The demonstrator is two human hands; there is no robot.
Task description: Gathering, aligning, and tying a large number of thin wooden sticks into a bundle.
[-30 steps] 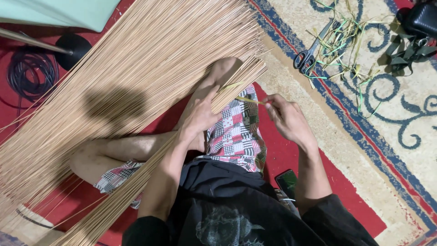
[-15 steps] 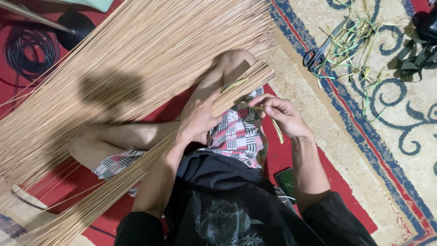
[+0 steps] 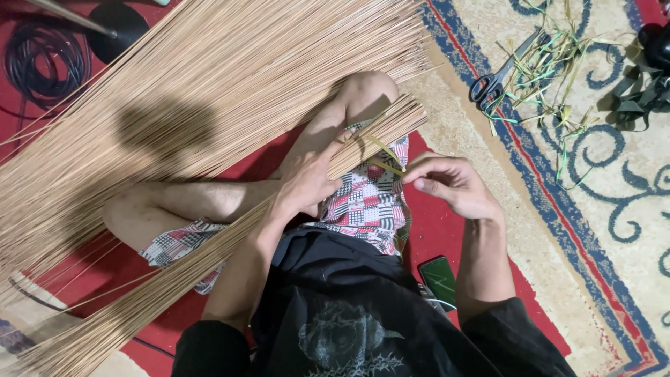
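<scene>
Stick bundle (image 3: 209,251), a long sheaf of thin tan sticks, lies diagonally across the seated person's lap, running from the lower left corner up to its cut end near the raised knee. Left hand (image 3: 307,185) is closed around the bundle close to that upper end, fingers wrapped over the sticks. Right hand (image 3: 453,187) is just beside the bundle end, fingers drawn together and pinching a yellow strip (image 3: 385,157) that crosses the sticks; whether the strip passes fully round the bundle cannot be told.

Beneath the hands: checked shorts (image 3: 366,209) in red, white and black, and bare crossed legs. A dark long-sleeved top covers the torso and both forearms' upper parts.

Behind the bundle, a much larger fan of loose sticks (image 3: 209,91) spreads over the upper left, with a shadow on it. A red mat (image 3: 447,230) lies under the person; a dark phone (image 3: 438,279) rests on it near the right elbow.

To the right, a patterned carpet (image 3: 614,209) carries scissors (image 3: 499,73), well apart from the hands, among scattered green and yellow strip offcuts (image 3: 551,84). Coiled black cable (image 3: 42,66) lies at upper left.
</scene>
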